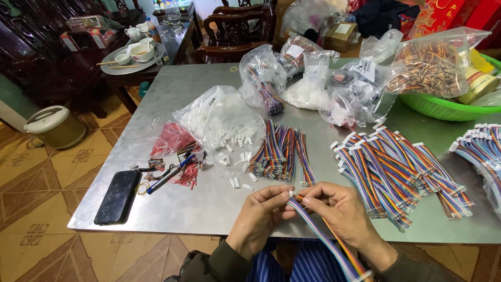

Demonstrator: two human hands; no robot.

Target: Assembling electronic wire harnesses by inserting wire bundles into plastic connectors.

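My left hand (262, 213) and my right hand (342, 211) meet at the near edge of the steel table (172, 99). Together they pinch the end of a rainbow ribbon cable (334, 245), which trails down toward my lap. A small white connector (291, 194) sits at the cable's tip between my fingertips. Just beyond my hands lies a pile of loose rainbow cables (279, 151). To the right lies a heap of cables fitted with white connectors (396, 167).
An open bag of white connectors (224, 120), red parts (175, 141), a blue pen (169, 175) and a black phone (117, 196) lie on the left. Several plastic bags (339, 83) and a green basin (443, 107) stand behind. More cables (482, 149) lie far right.
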